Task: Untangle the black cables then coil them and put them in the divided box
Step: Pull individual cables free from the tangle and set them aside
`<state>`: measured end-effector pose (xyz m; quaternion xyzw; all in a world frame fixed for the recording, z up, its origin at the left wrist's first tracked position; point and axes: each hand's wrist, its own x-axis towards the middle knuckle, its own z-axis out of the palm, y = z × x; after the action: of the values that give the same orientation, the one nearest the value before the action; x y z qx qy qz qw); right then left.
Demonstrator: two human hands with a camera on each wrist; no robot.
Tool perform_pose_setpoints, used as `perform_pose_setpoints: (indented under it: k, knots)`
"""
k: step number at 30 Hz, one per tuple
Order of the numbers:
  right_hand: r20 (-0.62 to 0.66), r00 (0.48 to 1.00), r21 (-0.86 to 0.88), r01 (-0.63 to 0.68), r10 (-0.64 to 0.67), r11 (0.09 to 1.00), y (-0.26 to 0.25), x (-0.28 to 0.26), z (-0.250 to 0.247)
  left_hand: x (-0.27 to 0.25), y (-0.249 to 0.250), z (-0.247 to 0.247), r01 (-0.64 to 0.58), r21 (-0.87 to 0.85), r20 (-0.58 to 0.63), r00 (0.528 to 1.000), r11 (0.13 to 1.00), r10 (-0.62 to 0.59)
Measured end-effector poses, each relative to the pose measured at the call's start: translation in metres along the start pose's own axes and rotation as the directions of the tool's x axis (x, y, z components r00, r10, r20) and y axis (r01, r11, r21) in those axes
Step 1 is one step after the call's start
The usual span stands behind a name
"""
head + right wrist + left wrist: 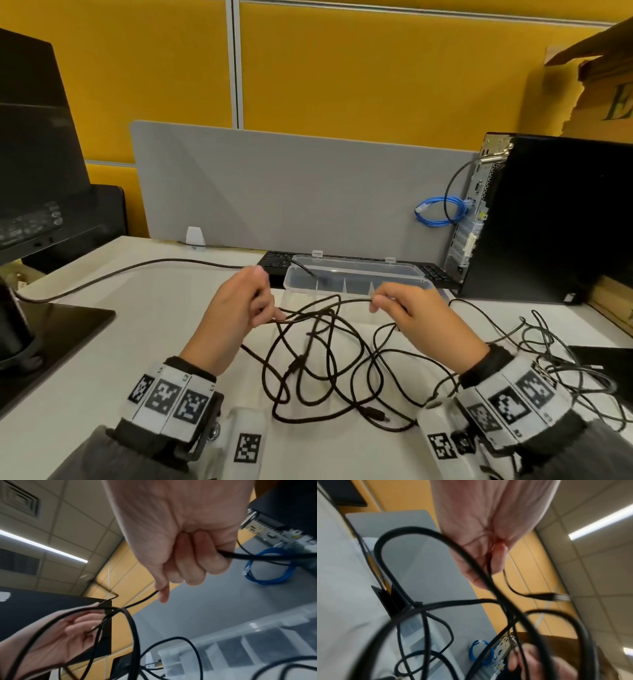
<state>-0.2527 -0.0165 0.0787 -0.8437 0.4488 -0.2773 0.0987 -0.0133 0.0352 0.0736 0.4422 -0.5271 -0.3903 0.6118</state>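
A tangle of black cables (325, 363) sprawls over the white desk in front of me, with one plug end (376, 415) lying near the front. My left hand (239, 305) pinches strands of it, and a short end with a plug (547, 596) sticks out past its fingers. My right hand (407, 308) grips a thin strand in a fist (197, 563), lifted above the desk. That strand runs between both hands. The clear divided box (356, 279) stands open just behind the hands, with a black cable end hanging into its left compartment.
A black keyboard (277, 262) lies behind the box. A black computer tower (555, 219) with a blue coiled cable (440, 210) stands at the right. At the left are a monitor (30, 171) and its stand base (51, 339). A grey divider panel (291, 188) closes the back.
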Motion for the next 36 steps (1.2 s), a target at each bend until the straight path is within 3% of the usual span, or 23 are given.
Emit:
perform_pose_setpoints:
  k: [5,8,11,13,15,18,20,23,27,29,32,34,36]
  knots:
    - [0.015,0.993,-0.047,-0.12,0.12,0.992,0.024,-0.009,-0.009,0.005,0.004,-0.019,0.025,-0.386,-0.191,0.976,0.922,-0.107]
    - [-0.02,0.993,-0.026,-0.115,0.115,0.993,0.027,-0.011,-0.013,0.008,-0.003,-0.02,0.113,-0.364,-0.229,0.951,0.924,-0.207]
    - [-0.016,0.998,0.029,-0.058,0.058,0.998,0.017,-0.01,-0.014,0.011,-0.013,-0.016,0.136,-0.137,-0.231,0.959,0.981,-0.166]
    - [-0.005,1.0,0.076,-0.005,0.005,0.997,0.004,-0.008,-0.015,0.009,-0.017,-0.013,0.106,0.047,-0.117,0.988,0.993,-0.1]
    - [0.02,0.998,0.12,0.059,-0.062,0.991,-0.013,-0.005,-0.017,0.004,-0.016,-0.006,0.072,0.198,0.12,0.988,0.978,-0.097]
    - [0.027,0.992,0.143,0.121,-0.126,0.982,-0.033,-0.001,-0.021,-0.007,-0.016,0.006,0.014,0.448,0.446,0.863,0.894,-0.237]
    - [-0.042,0.994,0.109,0.107,-0.103,0.988,-0.03,0.001,-0.029,-0.01,-0.018,0.01,0.003,0.474,0.49,0.83,0.881,-0.267]
    - [-0.222,0.975,-0.024,-0.004,-0.002,1.0,0.004,0.007,-0.044,-0.006,-0.017,0.004,0.05,0.445,0.383,0.892,0.894,-0.24]
    - [-0.459,0.875,-0.159,-0.252,0.154,0.955,0.064,0.002,-0.056,-0.004,-0.013,0.001,0.093,0.38,0.224,0.956,0.92,-0.19]
    - [-0.521,0.834,-0.211,-0.331,0.181,0.92,0.081,-0.002,-0.054,-0.003,-0.012,0.002,0.117,0.335,0.171,0.968,0.935,-0.183]
    - [-0.561,0.806,-0.159,-0.327,0.187,0.932,0.091,0.0,-0.052,-0.001,-0.014,-0.001,0.121,0.326,0.099,0.982,0.938,-0.161]
    - [-0.633,0.749,-0.117,-0.343,0.196,0.932,0.092,0.001,-0.061,0.002,-0.016,-0.008,0.126,0.359,-0.01,0.991,0.925,-0.131]
    - [-0.656,0.706,-0.164,-0.478,0.267,0.863,0.095,-0.005,-0.073,0.006,-0.018,-0.018,0.162,0.37,-0.162,0.981,0.915,-0.109]
